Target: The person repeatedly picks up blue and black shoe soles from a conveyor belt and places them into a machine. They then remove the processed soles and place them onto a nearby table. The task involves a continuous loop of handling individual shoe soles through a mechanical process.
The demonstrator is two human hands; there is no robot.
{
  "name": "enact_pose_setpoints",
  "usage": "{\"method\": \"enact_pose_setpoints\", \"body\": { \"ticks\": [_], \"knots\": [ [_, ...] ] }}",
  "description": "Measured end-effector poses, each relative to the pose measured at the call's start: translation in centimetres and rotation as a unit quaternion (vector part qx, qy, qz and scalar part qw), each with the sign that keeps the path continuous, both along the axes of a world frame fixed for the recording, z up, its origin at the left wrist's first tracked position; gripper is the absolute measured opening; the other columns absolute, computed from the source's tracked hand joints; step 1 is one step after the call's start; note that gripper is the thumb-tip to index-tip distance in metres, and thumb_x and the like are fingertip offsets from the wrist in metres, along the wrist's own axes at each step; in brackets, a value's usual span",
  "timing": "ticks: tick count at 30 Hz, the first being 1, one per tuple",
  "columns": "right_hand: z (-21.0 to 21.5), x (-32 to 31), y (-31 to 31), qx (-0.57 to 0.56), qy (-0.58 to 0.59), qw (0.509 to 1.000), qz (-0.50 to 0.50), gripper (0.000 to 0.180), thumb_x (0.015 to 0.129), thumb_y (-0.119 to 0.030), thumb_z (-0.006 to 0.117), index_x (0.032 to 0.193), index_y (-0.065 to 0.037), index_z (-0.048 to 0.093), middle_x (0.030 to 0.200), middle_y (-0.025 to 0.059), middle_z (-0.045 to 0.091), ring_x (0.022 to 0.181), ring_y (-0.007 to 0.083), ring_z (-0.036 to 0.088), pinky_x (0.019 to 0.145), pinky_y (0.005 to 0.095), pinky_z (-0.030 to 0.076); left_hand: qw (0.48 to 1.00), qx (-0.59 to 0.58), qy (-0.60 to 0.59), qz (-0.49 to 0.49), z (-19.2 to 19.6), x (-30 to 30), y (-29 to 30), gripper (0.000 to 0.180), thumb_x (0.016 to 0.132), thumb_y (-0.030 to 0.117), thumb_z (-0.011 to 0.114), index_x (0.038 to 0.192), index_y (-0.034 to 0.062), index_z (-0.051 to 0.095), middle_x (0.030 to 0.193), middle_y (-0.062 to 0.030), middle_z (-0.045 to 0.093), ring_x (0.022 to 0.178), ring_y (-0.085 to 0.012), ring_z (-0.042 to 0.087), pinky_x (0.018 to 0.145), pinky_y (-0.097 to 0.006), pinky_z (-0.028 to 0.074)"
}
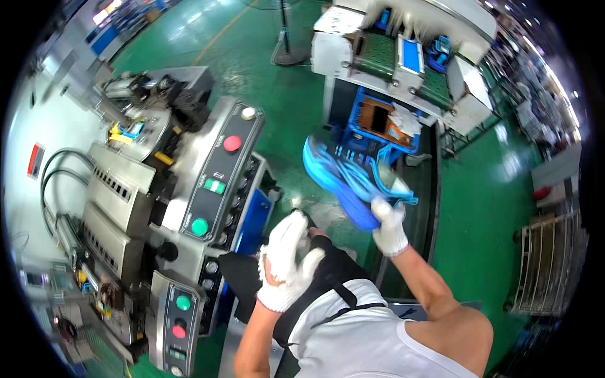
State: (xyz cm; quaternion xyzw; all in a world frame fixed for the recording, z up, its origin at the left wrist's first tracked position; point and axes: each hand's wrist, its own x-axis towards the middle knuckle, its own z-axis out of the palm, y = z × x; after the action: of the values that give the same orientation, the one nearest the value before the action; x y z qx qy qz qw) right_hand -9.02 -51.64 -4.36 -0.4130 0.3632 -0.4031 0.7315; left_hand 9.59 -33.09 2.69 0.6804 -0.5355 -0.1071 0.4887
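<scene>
My right hand (389, 230), in a white knit glove, grips a blue shoe (343, 183) by one end. Its blue sole faces left, and light blue laces or straps hang loose on the far right side. Motion blurs the shoe a little. My left hand (291, 255), gloved in white too, is raised in front of my body with its thumb apart and its fingers stretched out. Nothing shows in it. It is nearest to the machine's control panel (217, 173), which carries red and green buttons, and does not touch it.
On the left stands a metal machine (126, 183) with hoses and a second button panel (176, 321). Ahead to the right is a conveyor (378, 53) bearing blue shoes, with a blue crate (359, 132) below it. A wire rack (545, 264) stands far right.
</scene>
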Motion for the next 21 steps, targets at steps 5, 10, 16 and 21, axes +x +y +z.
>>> {"method": "enact_pose_setpoints", "body": {
  "ticks": [5, 10, 16, 21],
  "knots": [
    [4.1, 8.7, -16.9, -0.294, 0.184, 0.918, -0.192, 0.065, 0.094, -0.041, 0.075, 0.136, 0.007, 0.065, 0.131, 0.0229, 0.071, 0.128, 0.0333, 0.064, 0.113, 0.0409, 0.046, 0.995, 0.097, 0.020, 0.024, -5.4, -0.6, 2.8, 0.063, 0.083, -0.005, 0.080, 0.141, 0.0004, 0.058, 0.140, -0.0210, 0.058, 0.098, -0.0276, 0.073, 0.081, -0.034, 0.063],
    [5.0, 14.1, -36.1, -0.346, 0.383, 0.813, -0.269, 0.100, 0.081, -0.060, 0.083, 0.150, 0.007, 0.052, 0.145, 0.0254, 0.061, 0.132, 0.0374, 0.061, 0.112, 0.0434, 0.046, 0.978, 0.180, 0.079, 0.064, -9.6, -1.3, 7.6, 0.053, 0.089, 0.002, 0.079, 0.138, -0.0008, 0.060, 0.137, -0.0201, 0.060, 0.096, -0.0276, 0.073, 0.080, -0.035, 0.062],
    [3.1, 14.5, -52.3, -0.290, 0.575, 0.746, -0.173, 0.113, 0.081, -0.082, 0.065, 0.149, 0.007, 0.054, 0.156, 0.0252, 0.054, 0.145, 0.0371, 0.052, 0.121, 0.0388, 0.039, 0.945, 0.248, 0.151, 0.153, -13.0, -3.2, 10.9, 0.053, 0.090, 0.005, 0.080, 0.138, 0.0029, 0.059, 0.133, -0.0219, 0.059, 0.090, -0.0261, 0.071, 0.076, -0.036, 0.062],
    [5.3, 16.1, -47.3, -0.247, 0.604, 0.749, -0.113, 0.098, 0.088, -0.075, 0.062, 0.145, 0.005, 0.061, 0.149, 0.0291, 0.059, 0.140, 0.0377, 0.058, 0.119, 0.0419, 0.042, 0.950, 0.238, 0.127, 0.158, -12.4, -2.2, 9.3, 0.051, 0.092, 0.002, 0.077, 0.140, 0.0023, 0.058, 0.130, -0.0216, 0.059, 0.088, -0.0252, 0.071, 0.075, -0.037, 0.060]
  ]
}}
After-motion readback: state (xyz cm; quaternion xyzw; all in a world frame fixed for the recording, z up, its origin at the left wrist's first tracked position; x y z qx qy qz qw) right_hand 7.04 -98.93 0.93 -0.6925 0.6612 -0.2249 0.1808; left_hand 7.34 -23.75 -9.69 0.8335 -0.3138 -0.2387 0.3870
